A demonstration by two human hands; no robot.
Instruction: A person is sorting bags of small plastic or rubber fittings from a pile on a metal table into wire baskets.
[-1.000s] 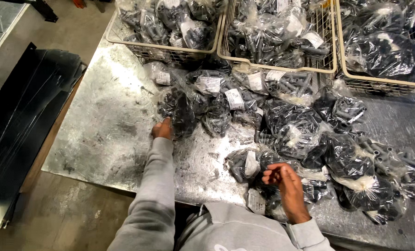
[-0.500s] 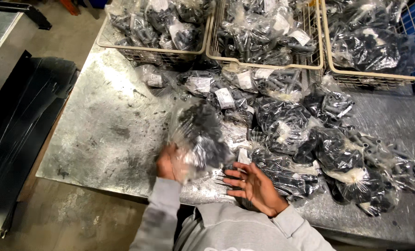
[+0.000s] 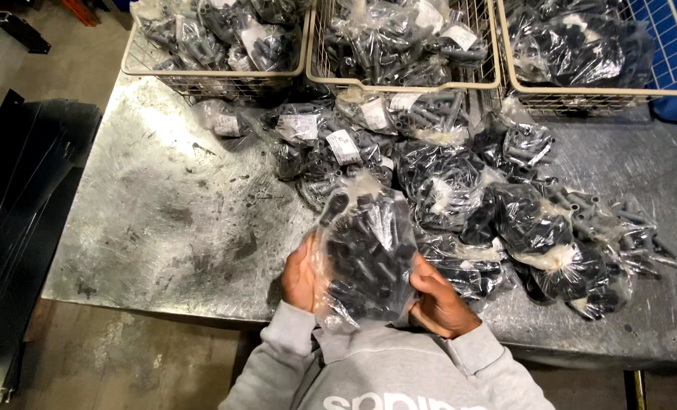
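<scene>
Head view: both my hands, left (image 3: pixel 302 275) and right (image 3: pixel 439 302), grip a clear plastic bag of black tubular parts (image 3: pixel 366 258) by its sides; likely heavy, slippery, floppy.

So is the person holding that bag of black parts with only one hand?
No, both hands grip it: the left hand holds one side of the clear bag and the right hand the other.

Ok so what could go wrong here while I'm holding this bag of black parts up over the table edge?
The clear bag of black parts is held between the left hand and right hand right at the metal table's near edge, so a slip could drop it to the floor. Its thin plastic may tear under the load. Loose bags piled beside it could be knocked off.
</scene>
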